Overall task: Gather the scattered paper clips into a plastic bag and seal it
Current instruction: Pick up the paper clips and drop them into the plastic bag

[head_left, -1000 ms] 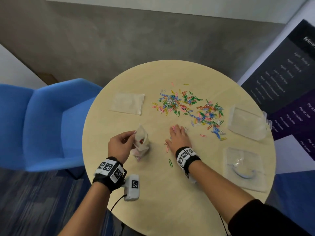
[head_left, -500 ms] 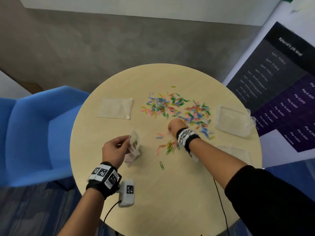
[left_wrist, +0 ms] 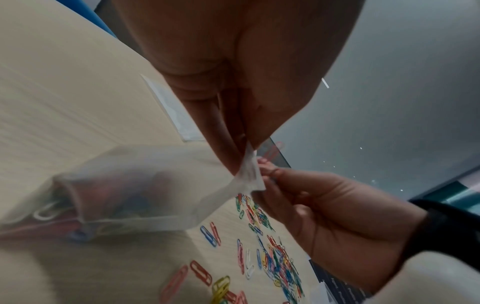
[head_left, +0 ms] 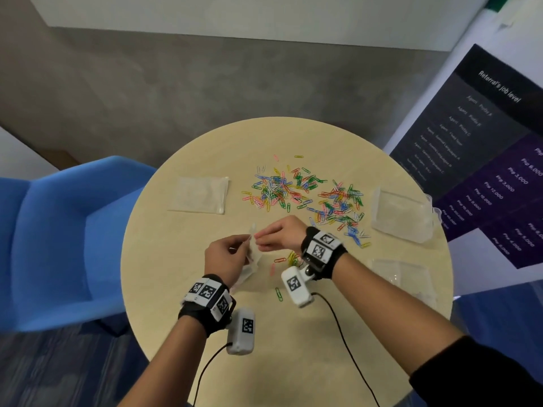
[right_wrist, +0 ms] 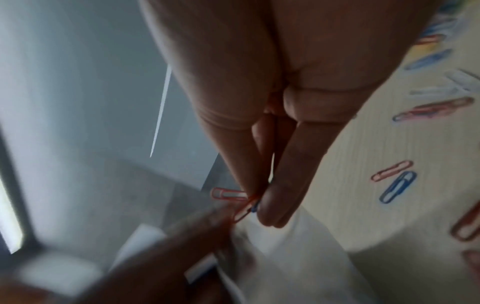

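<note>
Plastic, thin and cloudy, forms the small bag [head_left: 252, 254] that the left hand [head_left: 226, 257] holds up by its top edge just above the counter [head_left: 188, 289], thumb and fingers pinching one lip of the mouth. The left wrist view shows a small clutch of clips [left_wrist: 78, 218] already lying in the bottom of the bag. The right hand [head_left: 282, 234] is at the mouth, its grip pressed together on a few paper clips [right_wrist: 241, 203], red and blue among them, right at the opening. Whether they have passed the lip yet cannot be told.

Most of the work looks still ahead. The main scatter of coloured clips [head_left: 305, 195] lies spread across the far half of the counter, well apart from the bag, and a smaller loose group [head_left: 286, 259] sits just beside the bag, under the right wrist, with one green clip [head_left: 278, 293] nearer the person. The bag's mouth is open, so sealing has not begun. Judging by the pile, many more handfuls are needed before the strip can be pressed closed.
</note>
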`<state>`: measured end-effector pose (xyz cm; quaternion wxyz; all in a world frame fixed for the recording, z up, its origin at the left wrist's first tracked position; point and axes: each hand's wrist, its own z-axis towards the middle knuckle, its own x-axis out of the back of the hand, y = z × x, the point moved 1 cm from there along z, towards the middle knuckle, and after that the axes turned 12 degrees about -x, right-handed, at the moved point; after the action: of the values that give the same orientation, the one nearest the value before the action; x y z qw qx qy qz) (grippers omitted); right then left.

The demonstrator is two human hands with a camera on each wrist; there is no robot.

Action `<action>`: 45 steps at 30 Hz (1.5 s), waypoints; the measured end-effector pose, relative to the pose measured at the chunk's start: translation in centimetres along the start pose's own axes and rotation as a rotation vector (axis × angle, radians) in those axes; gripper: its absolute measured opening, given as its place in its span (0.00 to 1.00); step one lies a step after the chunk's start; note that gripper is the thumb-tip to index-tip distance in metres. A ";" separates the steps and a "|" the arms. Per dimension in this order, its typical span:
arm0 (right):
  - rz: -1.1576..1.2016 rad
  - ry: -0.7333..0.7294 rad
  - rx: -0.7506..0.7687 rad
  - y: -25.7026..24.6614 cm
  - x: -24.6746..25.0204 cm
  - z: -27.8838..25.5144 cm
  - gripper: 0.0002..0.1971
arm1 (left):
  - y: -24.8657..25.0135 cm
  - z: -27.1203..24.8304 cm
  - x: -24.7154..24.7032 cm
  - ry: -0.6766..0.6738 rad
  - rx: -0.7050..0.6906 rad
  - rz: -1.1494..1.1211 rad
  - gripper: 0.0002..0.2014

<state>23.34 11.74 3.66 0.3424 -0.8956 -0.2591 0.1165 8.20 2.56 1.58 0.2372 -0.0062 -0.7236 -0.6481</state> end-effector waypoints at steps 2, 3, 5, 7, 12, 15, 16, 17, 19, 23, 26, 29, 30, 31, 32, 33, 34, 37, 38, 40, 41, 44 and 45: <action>-0.153 0.074 0.005 0.2 -1.0 0.4 0.07 | 0.3 0.0 -0.1 -0.022 -0.009 0.007 0.07; -0.211 0.118 0.015 0.2 -1.3 0.6 0.06 | 0.4 0.0 -0.2 -0.036 -0.017 0.013 0.07; -0.331 0.197 0.039 0.2 -1.9 1.0 0.05 | 0.7 -0.2 -0.1 -0.061 -0.033 0.014 0.08; -0.417 0.204 0.038 0.2 -2.4 1.3 0.07 | 0.7 -0.2 0.1 -0.060 -0.027 -0.020 0.08; -0.382 0.283 0.106 0.3 -2.9 0.7 0.14 | 0.5 -0.1 0.7 -0.030 0.007 -0.071 0.08; -0.493 0.492 0.334 0.3 -1.6 -0.6 0.09 | 0.0 0.0 1.1 0.001 0.021 -0.064 0.08; -0.623 0.518 0.388 0.8 -1.0 -1.0 0.10 | -0.3 0.0 1.3 0.009 0.029 -0.073 0.08; -0.793 0.503 0.430 1.8 -0.7 -1.6 0.12 | -0.7 -0.1 1.5 0.020 0.040 -0.087 0.08; -1.221 0.407 0.569 5.4 -0.8 -2.3 0.19 | -1.3 -0.3 1.8 0.044 0.059 -0.123 0.08; -1.733 0.139 0.831 14.6 -0.3 -2.0 0.28 | -2.3 -0.8 1.8 0.063 0.095 -0.151 0.08; -1.763 0.113 0.757 15.8 0.5 -0.3 0.29 | -2.5 -1.3 1.5 0.067 0.106 -0.159 0.08; -1.761 0.217 0.663 13.8 0.1 1.8 0.29 | -2.5 -1.7 1.5 0.065 0.111 -0.137 0.08; -1.774 0.260 0.626 12.8 0.3 2.1 0.29 | -2.5 -1.8 1.5 0.066 0.111 -0.133 0.08; -1.791 0.303 0.583 11.7 0.8 2.4 0.29 | -2.5 -1.9 1.6 0.067 0.110 -0.129 0.08; -1.808 0.342 0.519 10.7 1.5 2.9 0.29 | -2.5 -2.0 1.7 0.068 0.111 -0.127 0.08; -1.811 0.389 0.449 9.6 2.2 3.3 0.29 | -2.4 -2.1 1.8 0.067 0.114 -0.125 0.08; -1.815 0.443 0.382 8.7 3.1 3.7 0.29 | -2.4 -2.1 1.9 0.066 0.114 -0.122 0.08; -1.701 0.461 0.152 7.5 5.3 4.9 0.29 | -2.2 -2.2 2.0 0.068 0.105 -0.122 0.08; -1.638 0.418 0.081 7.4 5.8 5.1 0.29 | -2.2 -2.2 2.0 0.072 0.109 -0.127 0.08; -1.568 0.384 0.036 7.6 6.2 5.3 0.29 | -2.2 -2.2 2.1 0.078 0.118 -0.130 0.08; -1.553 0.390 0.041 7.8 6.1 5.1 0.29 | -2.2 -2.2 2.2 0.078 0.118 -0.128 0.08; -1.503 0.430 0.066 9.3 4.9 3.7 0.31 | -2.2 -2.2 2.2 0.076 0.118 -0.122 0.08; -1.494 0.436 0.074 10.1 4.4 3.3 0.33 | -2.2 -2.1 2.2 0.074 0.117 -0.121 0.08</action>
<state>29.68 9.60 -5.74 0.4029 -0.4742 -0.7166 -0.3151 6.32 -0.41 0.41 0.2243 0.0753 -0.7500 -0.6176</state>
